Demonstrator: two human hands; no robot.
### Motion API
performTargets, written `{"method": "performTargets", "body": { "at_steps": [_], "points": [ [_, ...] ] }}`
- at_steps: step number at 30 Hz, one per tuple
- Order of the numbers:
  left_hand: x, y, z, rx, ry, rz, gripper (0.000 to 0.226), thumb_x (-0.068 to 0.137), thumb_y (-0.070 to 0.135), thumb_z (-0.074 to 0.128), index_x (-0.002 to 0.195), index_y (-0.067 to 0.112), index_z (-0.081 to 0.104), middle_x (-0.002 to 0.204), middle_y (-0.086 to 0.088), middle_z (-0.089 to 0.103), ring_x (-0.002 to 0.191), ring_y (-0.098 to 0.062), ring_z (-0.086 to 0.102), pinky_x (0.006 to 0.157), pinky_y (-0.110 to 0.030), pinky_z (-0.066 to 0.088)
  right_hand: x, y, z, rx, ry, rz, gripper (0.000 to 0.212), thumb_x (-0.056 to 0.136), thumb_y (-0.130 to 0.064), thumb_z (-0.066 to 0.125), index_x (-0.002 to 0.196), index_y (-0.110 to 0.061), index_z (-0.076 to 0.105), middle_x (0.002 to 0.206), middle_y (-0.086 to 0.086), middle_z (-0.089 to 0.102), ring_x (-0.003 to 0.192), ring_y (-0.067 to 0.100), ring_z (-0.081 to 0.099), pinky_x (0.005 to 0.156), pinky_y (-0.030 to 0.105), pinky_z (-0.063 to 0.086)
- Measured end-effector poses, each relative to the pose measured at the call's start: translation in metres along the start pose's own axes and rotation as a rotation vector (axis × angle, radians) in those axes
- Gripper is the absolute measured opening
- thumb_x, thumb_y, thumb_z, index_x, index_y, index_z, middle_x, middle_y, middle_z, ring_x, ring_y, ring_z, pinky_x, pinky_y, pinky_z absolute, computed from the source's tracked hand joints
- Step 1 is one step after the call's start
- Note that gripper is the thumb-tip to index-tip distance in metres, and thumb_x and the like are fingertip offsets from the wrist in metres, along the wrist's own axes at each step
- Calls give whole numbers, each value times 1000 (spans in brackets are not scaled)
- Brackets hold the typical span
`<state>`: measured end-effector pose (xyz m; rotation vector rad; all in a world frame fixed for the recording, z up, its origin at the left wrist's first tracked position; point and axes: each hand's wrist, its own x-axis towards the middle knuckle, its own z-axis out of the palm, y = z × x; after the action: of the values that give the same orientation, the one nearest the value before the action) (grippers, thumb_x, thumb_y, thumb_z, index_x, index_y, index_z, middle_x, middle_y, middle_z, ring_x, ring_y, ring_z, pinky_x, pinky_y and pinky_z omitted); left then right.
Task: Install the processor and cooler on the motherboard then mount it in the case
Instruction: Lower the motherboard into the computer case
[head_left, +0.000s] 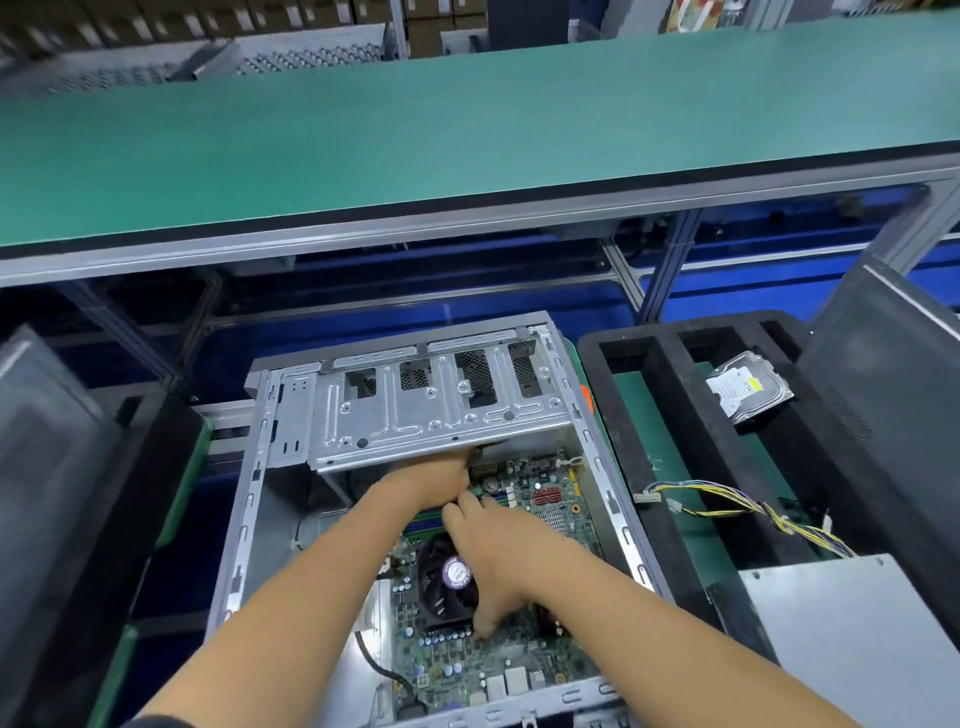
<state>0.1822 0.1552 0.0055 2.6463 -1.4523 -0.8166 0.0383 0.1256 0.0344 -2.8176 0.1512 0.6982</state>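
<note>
A metal drive cage (441, 405) spans the case (244, 499) just beyond the left hand (441, 475) and hides its fingertips, so its grip cannot be told. The right hand (498, 551) lies spread over the round black cooler (441, 577), thumb pressing the green motherboard (467, 665), which sits inside the case beneath both hands. Right of that hand, apart, a loose bundle of yellow wires (727, 509) crosses a black foam tray (649, 467) where a silver hard drive (748, 387) rests.

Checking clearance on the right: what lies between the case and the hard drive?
In the head view, a black foam tray rail and green mat separate the case from the hard drive; nothing loose.
</note>
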Motion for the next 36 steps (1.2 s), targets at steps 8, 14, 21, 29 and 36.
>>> {"method": "performTargets", "body": {
  "at_steps": [8,14,21,29,36],
  "points": [
    [-43,-31,0,-349,30,5,44,96,43,47,134,21,52,134,1,54,123,-20,49,93,-23,34,-5,1,-4,32,-19,2,106,60,-43,88,138,-12,24,137,12,31,124,31,39,95,41,48],
    [-73,-53,10,-179,194,-296,13,91,18,53,88,6,51,105,-18,63,91,-32,59,76,-35,48,-7,-1,0,55,-18,12,106,60,-45,85,139,-14,22,138,10,29,125,29,38,95,43,48],
    [-82,-59,22,-53,179,-373,20,92,9,48,111,5,53,113,-17,59,101,-34,59,71,-35,44,-9,-3,0,105,-29,25,111,62,-41,86,144,-13,17,145,11,26,128,30,39,98,44,47],
    [-76,-58,23,-134,105,-397,20,93,14,50,104,1,60,108,-18,64,92,-34,62,79,-38,52,-9,-4,-3,97,-45,10,102,61,-36,88,136,-11,24,141,12,31,115,29,47,91,39,49],
    [-81,-61,25,21,-29,-375,16,85,10,63,99,4,63,101,-12,67,84,-28,61,71,-35,50,-7,-3,-3,61,-51,-2,111,61,-38,88,142,-11,18,152,11,21,121,29,46,90,36,48]
  ]
}}
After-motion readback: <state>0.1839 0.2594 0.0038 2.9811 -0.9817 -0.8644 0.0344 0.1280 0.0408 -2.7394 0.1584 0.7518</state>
